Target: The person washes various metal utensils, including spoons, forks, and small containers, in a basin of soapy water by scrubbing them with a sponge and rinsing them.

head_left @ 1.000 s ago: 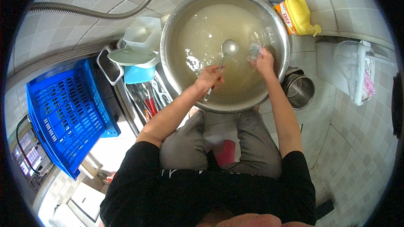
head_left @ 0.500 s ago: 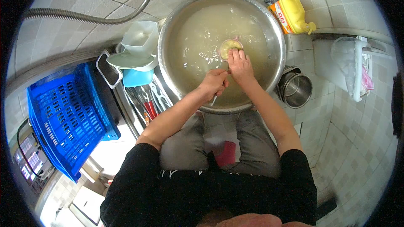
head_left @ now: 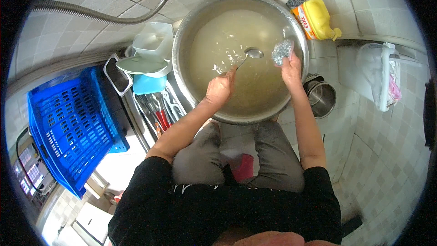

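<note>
At the far left of the frame, blue perforated plastic crates or a single crate (head_left: 68,118) fill the space; I cannot tell whether one or two are nested. One grey ribbed hose (head_left: 109,18) curves across the upper left. Right of the crate stand one dark rectangular tray with a white rim (head_left: 117,75), one pale green oval dish (head_left: 139,64), one translucent white plastic tub (head_left: 152,38) and one light-blue plastic piece (head_left: 149,84). Below these lies a bundle of metal utensils, some red-handled (head_left: 159,114), too crowded to count.

At upper centre sits one large round metal basin (head_left: 183,59) of cloudy water. Both hands are over it. The left hand (head_left: 221,87) is closed around the handle of one metal ladle (head_left: 254,53), whose bowl points to the upper right; whether it touches the water is unclear. The right hand (head_left: 292,69) grips one silvery scouring pad (head_left: 282,51) near the basin's right wall, apart from the ladle.

Further right are one yellow plastic bottle with an orange label (head_left: 318,18), tilted, at upper right, one round steel pot (head_left: 322,101) beneath it, and one bag-lined white plastic holder (head_left: 387,77).
</note>
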{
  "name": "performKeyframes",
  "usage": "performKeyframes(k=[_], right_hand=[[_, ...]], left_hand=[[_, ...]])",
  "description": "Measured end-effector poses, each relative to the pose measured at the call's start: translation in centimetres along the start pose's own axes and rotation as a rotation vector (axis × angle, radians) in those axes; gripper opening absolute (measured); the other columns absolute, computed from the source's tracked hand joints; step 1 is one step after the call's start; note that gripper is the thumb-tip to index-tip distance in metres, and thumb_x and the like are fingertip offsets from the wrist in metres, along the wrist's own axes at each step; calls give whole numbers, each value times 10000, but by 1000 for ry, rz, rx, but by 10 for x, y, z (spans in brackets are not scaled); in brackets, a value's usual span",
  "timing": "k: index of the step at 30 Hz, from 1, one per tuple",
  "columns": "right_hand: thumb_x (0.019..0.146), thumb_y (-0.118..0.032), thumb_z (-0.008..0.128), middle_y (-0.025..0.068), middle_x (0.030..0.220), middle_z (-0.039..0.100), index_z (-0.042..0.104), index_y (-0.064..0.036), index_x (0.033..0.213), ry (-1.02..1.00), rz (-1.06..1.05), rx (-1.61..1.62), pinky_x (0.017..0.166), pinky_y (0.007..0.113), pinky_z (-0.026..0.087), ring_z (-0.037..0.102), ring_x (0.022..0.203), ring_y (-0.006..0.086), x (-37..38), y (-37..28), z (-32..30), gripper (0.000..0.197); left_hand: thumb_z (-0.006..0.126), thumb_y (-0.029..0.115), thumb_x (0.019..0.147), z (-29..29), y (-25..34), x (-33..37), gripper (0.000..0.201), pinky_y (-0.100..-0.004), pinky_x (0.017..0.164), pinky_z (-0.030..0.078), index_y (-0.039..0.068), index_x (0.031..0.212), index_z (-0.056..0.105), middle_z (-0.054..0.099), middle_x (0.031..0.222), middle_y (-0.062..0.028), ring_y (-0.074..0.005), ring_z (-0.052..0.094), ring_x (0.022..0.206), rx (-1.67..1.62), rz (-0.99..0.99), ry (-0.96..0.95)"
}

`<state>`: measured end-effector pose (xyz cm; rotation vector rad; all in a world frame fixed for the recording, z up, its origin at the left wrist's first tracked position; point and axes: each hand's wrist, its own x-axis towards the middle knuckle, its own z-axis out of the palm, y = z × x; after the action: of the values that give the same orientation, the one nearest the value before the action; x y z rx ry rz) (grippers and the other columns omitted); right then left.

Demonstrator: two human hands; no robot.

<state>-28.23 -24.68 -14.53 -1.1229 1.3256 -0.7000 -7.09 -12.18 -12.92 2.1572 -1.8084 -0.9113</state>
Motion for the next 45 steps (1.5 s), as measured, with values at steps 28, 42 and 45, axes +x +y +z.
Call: performKeyframes(k=[28, 42, 45], right_hand=[[662, 4, 664, 117, 933, 569, 645, -111, 1015, 115, -622, -539, 705, 314, 490, 587, 827, 294, -28, -36, 24, 371], [759, -106, 565, 158, 1043, 490, 597, -13, 904, -229, -540, -973, 716, 413, 499, 546, 935, 323, -30, -37, 44, 174], [780, -94, 553, 166, 1061, 491, 596, -12, 910, -215, -581, -1014, 763, 421, 487, 536, 975, 338, -29, -38, 50, 160]], left_hand=[[598, 98, 786, -4, 30, 8, 259, -364, 651, 510, 23, 1034, 616, 635, 786, -205, -316, 636, 677, -755, -327, 20], [542, 144, 816, -9, 35, 2, 221, -442, 629, 492, 148, 1026, 612, 621, 760, -158, -357, 607, 714, -228, -29, 93], [527, 179, 831, -8, 28, 6, 223, -447, 619, 495, 169, 1045, 590, 624, 771, -153, -351, 609, 698, -92, 4, 107]])
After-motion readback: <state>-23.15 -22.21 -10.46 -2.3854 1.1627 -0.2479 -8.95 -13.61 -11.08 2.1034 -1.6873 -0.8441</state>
